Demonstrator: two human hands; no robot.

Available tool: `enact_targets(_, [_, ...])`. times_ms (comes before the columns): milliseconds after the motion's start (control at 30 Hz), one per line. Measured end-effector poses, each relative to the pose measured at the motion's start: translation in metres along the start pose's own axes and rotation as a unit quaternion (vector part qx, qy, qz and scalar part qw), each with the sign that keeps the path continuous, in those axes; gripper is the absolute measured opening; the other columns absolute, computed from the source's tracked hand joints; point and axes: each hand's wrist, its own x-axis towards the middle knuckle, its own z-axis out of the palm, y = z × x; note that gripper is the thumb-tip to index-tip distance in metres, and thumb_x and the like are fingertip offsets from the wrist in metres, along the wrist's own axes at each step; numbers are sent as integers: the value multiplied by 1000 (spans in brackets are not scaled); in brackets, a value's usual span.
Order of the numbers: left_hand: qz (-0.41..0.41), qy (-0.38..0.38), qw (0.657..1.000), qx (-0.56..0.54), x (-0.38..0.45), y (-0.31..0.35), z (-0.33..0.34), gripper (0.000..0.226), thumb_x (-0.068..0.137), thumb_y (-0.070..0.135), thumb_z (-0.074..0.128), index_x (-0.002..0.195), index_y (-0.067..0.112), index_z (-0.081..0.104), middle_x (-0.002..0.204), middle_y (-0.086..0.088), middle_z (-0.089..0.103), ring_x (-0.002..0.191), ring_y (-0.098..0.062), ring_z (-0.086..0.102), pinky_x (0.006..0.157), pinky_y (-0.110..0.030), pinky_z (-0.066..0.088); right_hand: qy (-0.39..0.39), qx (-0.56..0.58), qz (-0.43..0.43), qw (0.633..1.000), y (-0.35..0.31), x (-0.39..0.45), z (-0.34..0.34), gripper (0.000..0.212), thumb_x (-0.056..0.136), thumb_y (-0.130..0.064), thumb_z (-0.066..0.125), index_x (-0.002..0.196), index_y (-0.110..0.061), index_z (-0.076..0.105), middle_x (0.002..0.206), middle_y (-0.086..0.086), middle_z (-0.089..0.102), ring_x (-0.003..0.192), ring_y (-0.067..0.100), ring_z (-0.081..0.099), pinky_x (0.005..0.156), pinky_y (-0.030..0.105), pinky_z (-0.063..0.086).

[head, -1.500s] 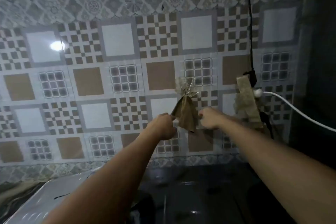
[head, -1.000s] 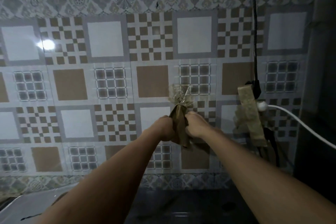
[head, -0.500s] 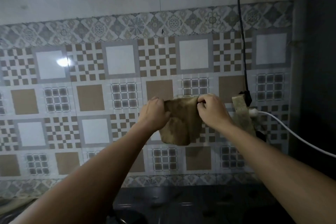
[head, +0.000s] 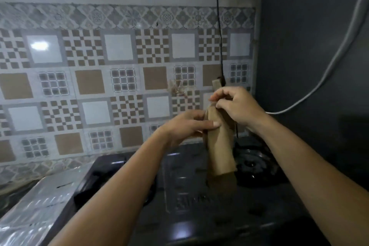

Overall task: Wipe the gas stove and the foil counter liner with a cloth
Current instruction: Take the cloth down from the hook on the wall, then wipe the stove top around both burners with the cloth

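Head view: cloth (head: 220, 146) hanging long-axis vertical above stove (head: 199, 195), pinched by left hand (head: 189, 126) mid-fold and right hand (head: 237, 106) on top. Foil liner (head: 36, 205) left of stove, nearer left hand.

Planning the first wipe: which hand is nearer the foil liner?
Left. The left hand holds the cloth nearer the foil liner at lower left; the right hand is farther right.

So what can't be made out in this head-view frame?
- Gas stove: front edge cut off by the frame bottom, middle hidden by both forearms; too dark for detail.
- Foil counter liner: cut off at the left edge.
- Cloth: top hidden inside the right hand; left hand covers its edge.
- White cable: its ends are out of view.
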Motion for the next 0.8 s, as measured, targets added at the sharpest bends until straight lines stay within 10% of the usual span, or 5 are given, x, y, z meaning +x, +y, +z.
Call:
enact_targets(267, [-109, -27, 992, -56, -56, 9, 117, 32, 83, 29, 73, 110, 13, 70, 105, -11, 73, 101, -27, 68, 93, -42, 52, 91, 142, 197, 966, 26, -146, -42, 19, 86, -5, 63, 103, -16, 62, 100, -1, 64, 89, 6, 60, 66, 10, 50])
enact_targets(400, [-147, 45, 979, -130, -80, 18, 153, 15, 84, 28, 73, 87, 14, 71, 80, -5, 72, 72, -16, 69, 65, -28, 54, 159, 212, 314, 912, 53, -226, -35, 15, 84, -35, 67, 92, -22, 65, 102, 5, 68, 101, 21, 64, 90, 41, 52])
enact_targets(800, [-219, 212, 892, -334, -124, -15, 254, 18, 92, 22, 64, 86, 5, 64, 64, -6, 69, 58, -17, 67, 57, -27, 54, -22, 383, 445, 809, 79, -339, -29, 43, 91, -53, 44, 118, -25, 62, 110, 8, 70, 102, 24, 66, 79, 34, 50])
